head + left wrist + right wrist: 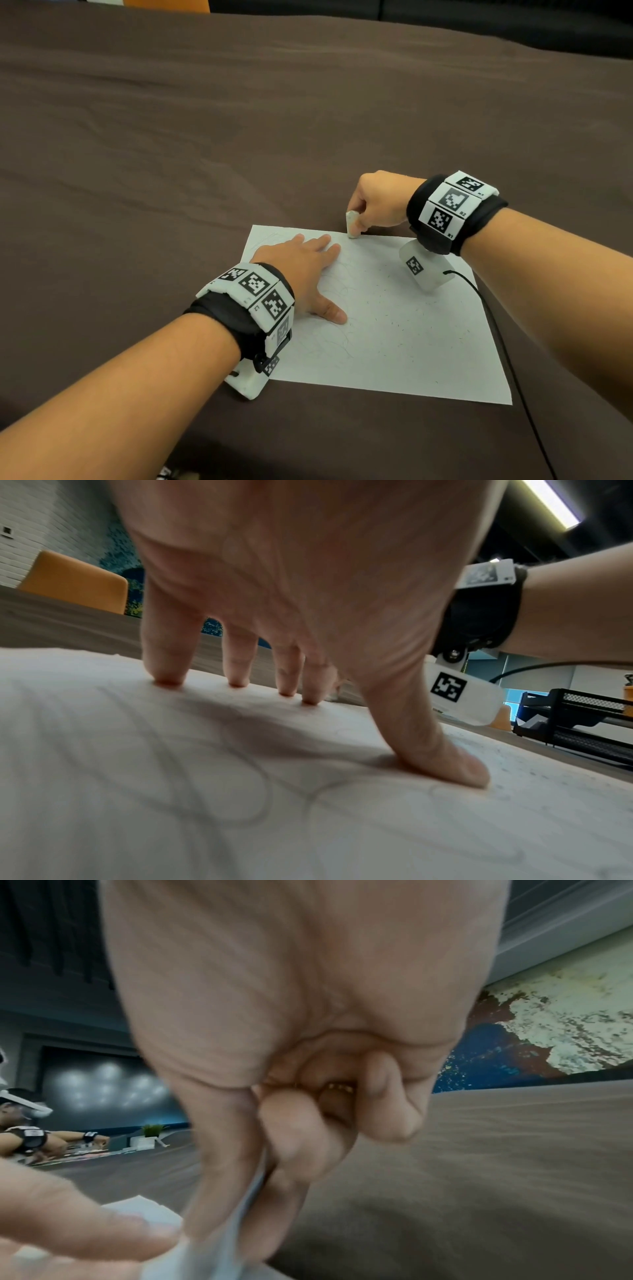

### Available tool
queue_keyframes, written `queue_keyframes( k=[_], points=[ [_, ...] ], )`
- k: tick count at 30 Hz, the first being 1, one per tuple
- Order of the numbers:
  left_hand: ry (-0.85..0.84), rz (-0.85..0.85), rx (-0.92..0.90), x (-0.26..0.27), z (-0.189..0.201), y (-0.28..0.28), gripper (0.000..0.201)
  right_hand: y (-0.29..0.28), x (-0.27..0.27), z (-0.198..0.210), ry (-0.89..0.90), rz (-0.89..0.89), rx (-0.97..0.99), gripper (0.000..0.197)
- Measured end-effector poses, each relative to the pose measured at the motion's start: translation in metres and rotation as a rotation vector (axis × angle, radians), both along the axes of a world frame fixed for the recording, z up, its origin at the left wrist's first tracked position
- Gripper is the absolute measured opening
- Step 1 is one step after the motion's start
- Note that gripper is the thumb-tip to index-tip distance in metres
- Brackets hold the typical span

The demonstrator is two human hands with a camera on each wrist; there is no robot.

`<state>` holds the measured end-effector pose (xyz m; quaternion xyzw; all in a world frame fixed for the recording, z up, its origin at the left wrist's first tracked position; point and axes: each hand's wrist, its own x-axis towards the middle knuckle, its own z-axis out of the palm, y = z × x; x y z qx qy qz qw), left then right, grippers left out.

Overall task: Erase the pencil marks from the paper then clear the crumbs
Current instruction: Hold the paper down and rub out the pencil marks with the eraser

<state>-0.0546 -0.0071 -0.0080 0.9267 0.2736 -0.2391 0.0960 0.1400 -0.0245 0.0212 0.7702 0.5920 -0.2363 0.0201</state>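
Note:
A white sheet of paper [394,329] lies on the brown tablecloth, with faint pencil scribbles [339,339] on its left half and dark eraser crumbs [404,318] scattered over the right half. My left hand [308,270] lies flat on the sheet's upper left, fingers spread and pressing it down [240,680]. My right hand [373,202] pinches a white eraser [352,224] upright, its lower end touching the paper's far edge. In the right wrist view the eraser [236,1229] shows as a pale strip between thumb and fingers.
The brown cloth [239,120] covers the whole table around the sheet. A black cable [507,346] runs from the right wrist unit along the paper's right side. An orange chair [75,582] stands beyond the far edge; a black mesh tray [582,718] sits to the right.

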Motion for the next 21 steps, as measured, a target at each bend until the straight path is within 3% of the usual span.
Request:
queue_keyframes(
  k=[3, 8, 12, 17, 21],
  points=[
    [-0.011, -0.002, 0.003, -0.001, 0.000, 0.000, 0.117, -0.004, -0.001, 0.003, 0.031, 0.053, -0.132, 0.006],
    [-0.007, 0.001, -0.002, -0.001, 0.001, -0.001, 0.116, 0.001, 0.000, -0.001, -0.001, -0.012, 0.027, 0.005],
    [-0.010, -0.001, 0.002, -0.001, 0.001, -0.001, 0.117, -0.004, -0.002, 0.005, 0.042, 0.040, -0.151, 0.004],
    [-0.006, -0.003, 0.001, -0.001, 0.002, -0.001, 0.117, -0.001, -0.002, 0.002, 0.001, -0.011, 0.013, 0.005],
    [-0.010, 0.000, -0.002, 0.000, 0.001, -0.001, 0.118, -0.011, -0.006, 0.004, 0.069, 0.040, -0.146, 0.007]
  ],
)
